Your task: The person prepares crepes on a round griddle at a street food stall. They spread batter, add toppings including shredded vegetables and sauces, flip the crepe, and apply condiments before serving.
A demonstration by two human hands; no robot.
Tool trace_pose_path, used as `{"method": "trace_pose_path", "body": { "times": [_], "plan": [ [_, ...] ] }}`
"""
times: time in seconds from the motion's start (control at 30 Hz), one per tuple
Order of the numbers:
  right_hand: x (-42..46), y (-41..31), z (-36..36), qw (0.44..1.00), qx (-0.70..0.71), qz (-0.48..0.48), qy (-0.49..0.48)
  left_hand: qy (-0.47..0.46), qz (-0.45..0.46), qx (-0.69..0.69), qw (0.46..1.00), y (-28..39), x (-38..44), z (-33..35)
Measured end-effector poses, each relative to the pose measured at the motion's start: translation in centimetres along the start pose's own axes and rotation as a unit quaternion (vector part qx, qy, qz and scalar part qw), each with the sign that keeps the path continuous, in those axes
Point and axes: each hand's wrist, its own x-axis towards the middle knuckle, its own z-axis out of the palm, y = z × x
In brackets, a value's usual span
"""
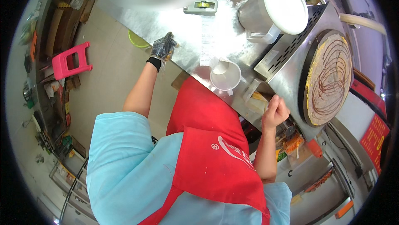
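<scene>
My left hand (162, 48), in a dark glove beneath a clear plastic one, is at the edge of the steel table (184, 35). Its fingers are loosely curled, and I cannot tell whether anything is inside. My bare right hand (275, 112) is closed in a fist in front of the griddle housing, with nothing seen in it. To its right, a thin crepe (329, 80) with yellow egg at its rim and looping brown sauce lines covers the round griddle (304, 84). Between my hands, a translucent plastic jug (225, 74) stands near the table edge.
A lidded plastic pitcher (265, 10) stands beside the griddle's slotted steel guard (290, 41). A printed paper strip (207, 39) lies below a tape dispenser (201, 6). A rectangular plastic container (256, 97) sits near my right hand. A pink stool (72, 60) stands on the floor at left.
</scene>
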Motion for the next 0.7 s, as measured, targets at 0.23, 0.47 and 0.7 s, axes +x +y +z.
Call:
{"method": "trace_pose_path", "body": {
  "times": [0.23,0.47,0.7],
  "plan": [
    [4.9,-0.8,2.5,0.997,0.032,-0.067,-0.003,0.012,0.011,-0.009,1.0,-0.4,0.3,0.2],
    [6.7,0.5,4.8,0.998,-0.004,-0.057,-0.028,0.01,0.031,0.001,0.999,-0.1,-0.1,0.4],
    [6.6,0.4,5.1,0.993,-0.055,-0.096,-0.031,0.027,0.025,0.015,0.999,-0.1,-0.3,0.6]
  ]
}}
